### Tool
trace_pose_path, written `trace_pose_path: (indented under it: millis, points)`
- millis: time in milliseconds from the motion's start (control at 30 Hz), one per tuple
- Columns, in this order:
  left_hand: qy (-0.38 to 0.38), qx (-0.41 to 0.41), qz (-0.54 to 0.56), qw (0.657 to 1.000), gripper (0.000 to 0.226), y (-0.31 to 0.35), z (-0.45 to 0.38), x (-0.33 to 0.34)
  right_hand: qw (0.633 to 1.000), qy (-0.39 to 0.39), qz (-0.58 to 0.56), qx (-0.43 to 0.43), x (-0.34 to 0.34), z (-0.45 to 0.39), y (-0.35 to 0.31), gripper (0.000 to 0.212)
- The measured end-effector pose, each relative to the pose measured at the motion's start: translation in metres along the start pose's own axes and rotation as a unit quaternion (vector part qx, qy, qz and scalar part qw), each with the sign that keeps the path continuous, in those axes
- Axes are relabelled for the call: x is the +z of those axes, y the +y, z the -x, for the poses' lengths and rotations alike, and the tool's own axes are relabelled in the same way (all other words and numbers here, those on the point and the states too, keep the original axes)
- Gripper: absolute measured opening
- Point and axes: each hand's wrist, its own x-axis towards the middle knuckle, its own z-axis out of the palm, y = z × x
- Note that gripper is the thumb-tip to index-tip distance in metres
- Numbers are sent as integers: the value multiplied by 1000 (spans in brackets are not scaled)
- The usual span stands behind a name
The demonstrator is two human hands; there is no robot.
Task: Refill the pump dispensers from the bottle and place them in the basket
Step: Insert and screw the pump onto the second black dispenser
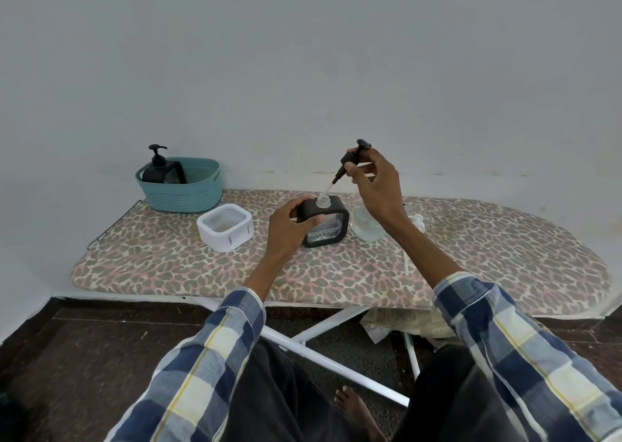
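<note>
While gripped at its near side by the left hand [286, 221], black-framed dispenser [324, 221] upright on ironing board [471, 250]; pump head [350, 162] pinched in right hand [377, 186] above, tube tip at the open neck.

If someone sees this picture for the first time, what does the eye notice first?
At the centre, the right hand holds a black pump head, its tube at the open neck of a black-framed dispenser that the left hand steadies. On the left of the leopard-print ironing board, a teal basket holds another dispenser.
</note>
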Motion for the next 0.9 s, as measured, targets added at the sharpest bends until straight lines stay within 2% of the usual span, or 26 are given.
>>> trace_pose_path:
  millis: [233,433,533,667,900]
  points:
    - [-7,16,-27,999,40,-4,6,1,999,-17,27,1,4,-1,4,21]
    - [-19,39,-68,997,36,-5,6,0,994,-78,71,10,14,6,11,25]
    - [-32,53,-119,991,47,-3,1,-1,992,-100,71,17,20,8,14,23]
    - [-59,66,-121,989,53,6,-8,3,991,-113,75,7,23,4,12,27]
    - [-13,72,-89,993,42,0,-9,16,978,-166,127,3,29,11,26,28]
